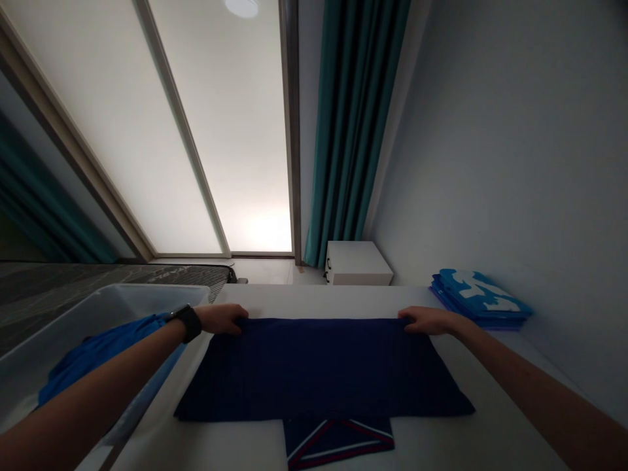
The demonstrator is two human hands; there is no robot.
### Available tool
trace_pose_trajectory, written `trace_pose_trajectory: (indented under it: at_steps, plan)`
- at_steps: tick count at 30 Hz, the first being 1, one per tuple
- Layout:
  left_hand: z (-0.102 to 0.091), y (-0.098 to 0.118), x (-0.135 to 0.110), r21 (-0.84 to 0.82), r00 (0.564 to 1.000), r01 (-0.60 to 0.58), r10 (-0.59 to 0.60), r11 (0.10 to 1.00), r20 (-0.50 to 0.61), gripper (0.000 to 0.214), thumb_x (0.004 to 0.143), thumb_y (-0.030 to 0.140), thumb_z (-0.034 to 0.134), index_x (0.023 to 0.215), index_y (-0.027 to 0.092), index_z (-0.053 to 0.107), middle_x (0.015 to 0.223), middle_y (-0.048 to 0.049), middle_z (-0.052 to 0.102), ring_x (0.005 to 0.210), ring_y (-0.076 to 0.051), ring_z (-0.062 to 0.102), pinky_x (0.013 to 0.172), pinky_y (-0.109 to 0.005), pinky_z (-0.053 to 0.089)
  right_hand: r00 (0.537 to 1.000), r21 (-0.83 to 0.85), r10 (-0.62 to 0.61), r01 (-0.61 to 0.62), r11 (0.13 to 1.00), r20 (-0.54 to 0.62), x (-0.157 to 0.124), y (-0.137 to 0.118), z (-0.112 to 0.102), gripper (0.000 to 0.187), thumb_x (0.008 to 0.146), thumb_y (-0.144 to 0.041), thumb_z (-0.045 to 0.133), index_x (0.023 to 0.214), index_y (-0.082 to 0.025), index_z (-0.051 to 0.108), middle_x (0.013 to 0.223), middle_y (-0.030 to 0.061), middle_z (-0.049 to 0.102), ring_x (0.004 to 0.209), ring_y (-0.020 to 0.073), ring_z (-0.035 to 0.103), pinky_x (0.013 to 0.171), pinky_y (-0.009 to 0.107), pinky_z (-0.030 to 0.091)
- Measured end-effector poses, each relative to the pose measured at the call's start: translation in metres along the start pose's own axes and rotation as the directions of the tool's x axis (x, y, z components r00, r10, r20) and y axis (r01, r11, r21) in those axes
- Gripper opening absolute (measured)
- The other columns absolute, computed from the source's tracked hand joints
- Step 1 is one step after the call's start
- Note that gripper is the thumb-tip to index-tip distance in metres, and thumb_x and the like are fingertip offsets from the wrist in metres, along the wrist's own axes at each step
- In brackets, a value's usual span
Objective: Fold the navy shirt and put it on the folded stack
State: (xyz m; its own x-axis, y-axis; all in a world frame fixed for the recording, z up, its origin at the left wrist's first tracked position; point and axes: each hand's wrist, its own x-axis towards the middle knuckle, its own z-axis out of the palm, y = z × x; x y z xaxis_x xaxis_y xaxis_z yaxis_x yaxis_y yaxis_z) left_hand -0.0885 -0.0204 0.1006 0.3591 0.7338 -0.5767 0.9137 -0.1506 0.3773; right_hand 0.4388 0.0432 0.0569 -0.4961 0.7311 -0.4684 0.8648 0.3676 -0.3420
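Navy polo shirt is lying flat mid-table on the white table, body doubled over, so it's sitting as a wide rectangle.

- Long axis: running left-right across the table, parallel to its near edge.
- Heading: the red/white-striped collar is poking out from under the fold at the table's near side, pointing back at the person.
- Left hand, with a black watch on the wrist, is gripping the shirt's far-left corner. Fingers are bunched together and curled onto the cloth.
- Right hand is doing the same on the far-right corner, fingers together and pinching the edge. I can't tell whether the thumbs are under the fabric.

Judging the step: mid-fold, with both far corners being held square.
Any further fold is going to need both corners moving level and the edge kept taut, otherwise it skews.

Around the table:
- A grey bin with a blue garment is sitting off its left edge.
- A folded blue-and-white stack is resting at its far-right corner.
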Motion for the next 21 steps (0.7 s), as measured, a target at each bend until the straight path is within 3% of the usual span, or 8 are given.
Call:
trace_pose_trajectory:
  at_steps: [10,14,18,21]
  plan:
    - [-0.002,-0.003,0.008,0.087,0.999,0.020,-0.017,0.996,-0.035,0.026,0.072,0.032,0.054,0.092,0.018,0.063,0.084,-0.0035,0.069,0.076,-0.021,0.063,0.069,-0.029,0.049,0.992,-0.066,-0.010,0.001,0.998,-0.129,0.001,0.002,0.003,0.019,0.075,-0.024,0.055,0.092,-0.020,0.064,0.100,0.0085,0.071,0.089,0.0231,0.065,0.077,0.031,0.048]
    - [-0.008,-0.002,0.007,0.161,0.986,-0.013,0.039,0.987,-0.159,0.025,0.078,0.035,0.050,0.093,0.018,0.061,0.090,-0.0041,0.068,0.081,-0.020,0.063,0.075,-0.029,0.048,0.981,-0.122,0.005,-0.030,0.992,-0.196,0.004,0.005,-0.001,0.013,0.079,-0.020,0.053,0.089,-0.020,0.061,0.098,0.0091,0.070,0.090,0.0235,0.065,0.078,0.031,0.047]
    - [-0.021,0.000,0.005,0.249,0.931,-0.007,0.097,0.968,-0.351,0.025,0.084,0.037,0.045,0.092,0.019,0.060,0.089,-0.0057,0.068,0.084,-0.021,0.064,0.077,-0.029,0.047,0.952,-0.178,0.020,-0.077,0.981,-0.304,0.003,0.007,-0.016,0.012,0.083,-0.019,0.049,0.092,-0.020,0.058,0.100,0.0099,0.070,0.093,0.0245,0.064,0.079,0.032,0.044]
    - [-0.036,0.007,-0.004,0.312,0.841,0.080,0.104,0.947,-0.531,0.027,0.088,0.037,0.041,0.097,0.019,0.059,0.091,-0.0076,0.068,0.087,-0.024,0.064,0.077,-0.031,0.046,0.905,-0.225,0.024,-0.130,0.966,-0.424,-0.005,0.003,-0.038,0.016,0.088,-0.020,0.044,0.097,-0.019,0.056,0.104,0.0129,0.067,0.094,0.0264,0.063,0.079,0.034,0.042]
